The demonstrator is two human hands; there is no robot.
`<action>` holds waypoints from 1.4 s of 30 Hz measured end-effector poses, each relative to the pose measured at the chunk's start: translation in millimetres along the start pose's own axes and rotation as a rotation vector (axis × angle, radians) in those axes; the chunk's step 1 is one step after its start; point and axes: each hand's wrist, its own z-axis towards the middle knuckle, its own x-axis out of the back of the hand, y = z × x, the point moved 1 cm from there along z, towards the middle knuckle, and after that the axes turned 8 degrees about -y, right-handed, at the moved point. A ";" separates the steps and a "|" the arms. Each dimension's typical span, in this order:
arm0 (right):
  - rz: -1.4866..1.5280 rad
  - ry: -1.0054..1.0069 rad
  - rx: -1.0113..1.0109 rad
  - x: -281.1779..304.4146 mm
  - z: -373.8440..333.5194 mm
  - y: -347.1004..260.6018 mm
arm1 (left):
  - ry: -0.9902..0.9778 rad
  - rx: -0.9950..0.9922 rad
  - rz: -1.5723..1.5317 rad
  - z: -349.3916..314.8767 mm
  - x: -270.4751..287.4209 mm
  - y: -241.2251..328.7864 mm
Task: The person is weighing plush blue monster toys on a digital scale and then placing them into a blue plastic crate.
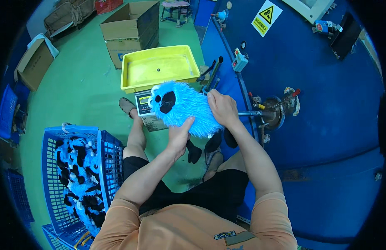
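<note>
A bright blue furry plush toy [194, 109], with a black mouth patch, black nose and white eyes, is held up in front of me. My left hand [179, 135] grips its lower edge, the thumb pressed on the fur. My right hand [223, 109] clasps its right end. Several black limbs [194, 152] dangle below it. A metal pipe [250, 113] from the blue machine runs up to my right wrist; my hand and arm hide whether it reaches into the toy. Just behind the toy stands a digital scale [143, 102], partly covered.
A shallow yellow tray [130, 85] rests on the scale. At my left, a blue plastic basket [102, 166] holds several blue-and-black plush pieces [78, 166]. The large blue machine [326, 112] walls off the right, with a switch box [239, 61]. Cardboard boxes [124, 43] stand farther back.
</note>
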 end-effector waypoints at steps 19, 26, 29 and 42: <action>0.221 -0.028 0.090 -5.7 6.0 7.6 | -0.003 0.031 0.154 -17.7 21.7 51.5; 0.020 -0.067 -0.105 11.5 -4.4 27.5 | 0.038 -0.194 0.014 22.4 63.9 178.0; 0.024 -0.041 -0.117 13.7 -3.5 22.1 | 0.014 -0.294 -0.085 68.2 71.8 216.0; 0.017 -0.020 -0.144 16.8 -4.0 18.8 | 0.097 -0.287 0.775 108.4 99.8 82.7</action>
